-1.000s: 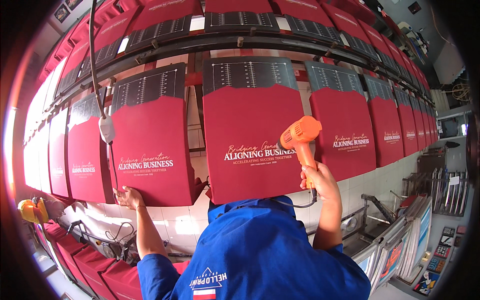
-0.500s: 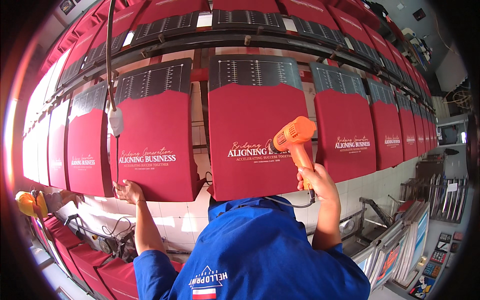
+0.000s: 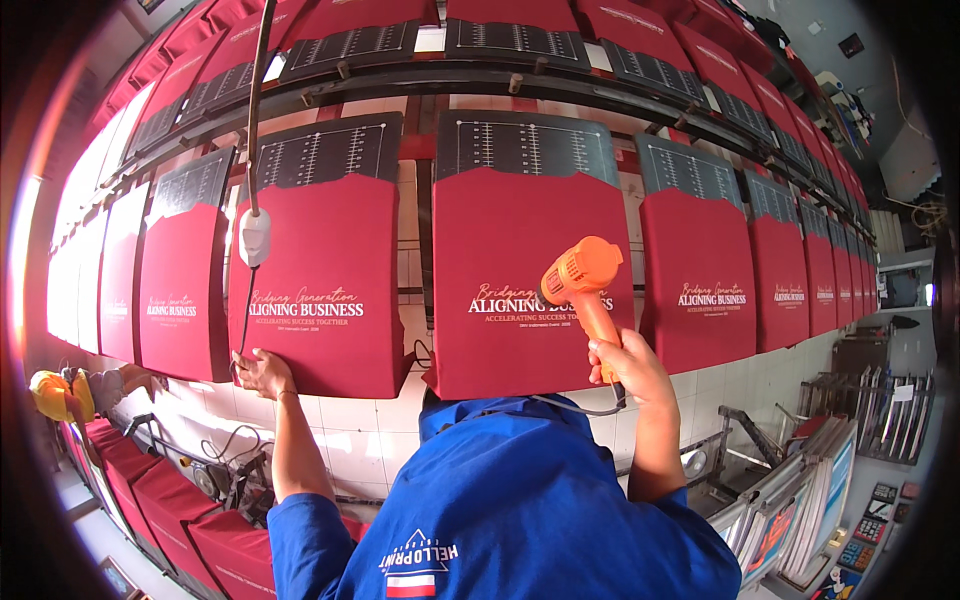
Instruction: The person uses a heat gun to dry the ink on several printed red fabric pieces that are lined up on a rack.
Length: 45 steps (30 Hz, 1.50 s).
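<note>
Red fabric panels (image 3: 530, 270) with white and gold lettering hang on dark ruled boards (image 3: 525, 145) in a long row. The right hand (image 3: 625, 365) grips an orange heat gun (image 3: 580, 275) against the centre panel's lettering; the left hand's (image 3: 262, 372) fingers pinch the neighbouring panel's (image 3: 320, 290) lower edge.

An orange heat gun (image 3: 585, 285), gripped upright, points its nozzle toward nine o'clock at a red printed cloth (image 3: 530, 280); another red cloth (image 3: 325, 290) hangs at nine o'clock.
</note>
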Available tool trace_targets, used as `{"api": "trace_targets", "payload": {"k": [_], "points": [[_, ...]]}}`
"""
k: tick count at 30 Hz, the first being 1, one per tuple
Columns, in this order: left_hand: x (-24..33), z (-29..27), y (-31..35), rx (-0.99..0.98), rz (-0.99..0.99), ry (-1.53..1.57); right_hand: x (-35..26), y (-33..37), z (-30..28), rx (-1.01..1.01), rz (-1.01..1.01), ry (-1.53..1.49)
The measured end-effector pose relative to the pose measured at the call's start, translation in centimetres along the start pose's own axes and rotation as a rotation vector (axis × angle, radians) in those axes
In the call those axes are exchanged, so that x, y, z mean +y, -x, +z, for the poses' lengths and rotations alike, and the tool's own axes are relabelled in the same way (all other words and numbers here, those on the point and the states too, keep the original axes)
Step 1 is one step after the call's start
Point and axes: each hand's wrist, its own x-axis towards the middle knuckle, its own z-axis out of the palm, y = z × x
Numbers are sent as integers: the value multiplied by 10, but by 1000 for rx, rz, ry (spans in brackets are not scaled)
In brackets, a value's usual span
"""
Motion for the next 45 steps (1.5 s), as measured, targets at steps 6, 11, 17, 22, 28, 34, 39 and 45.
{"api": "trace_targets", "payload": {"k": [6,11,17,22,28,34,39,45], "points": [[-4,3,-3,10,6,-10,-2,-13,8,119,-59,-42],[-1,-2,0,5,-9,-14,-4,0,12,-92,46,-43],[3,-9,2,-9,6,-28,5,-4,21,-55,-17,-8],[5,-7,2,11,4,-7,-3,-6,18,-109,16,-26],[-1,-2,-1,29,20,-6,-8,-13,26,-106,-6,-38],[2,-6,0,10,31,22,-6,-15,38,-92,-30,-13],[-2,-7,0,10,21,11,-13,-11,42,-174,61,5],[-4,-3,-2,21,36,1,-8,-20,50,-145,-21,41]]}}
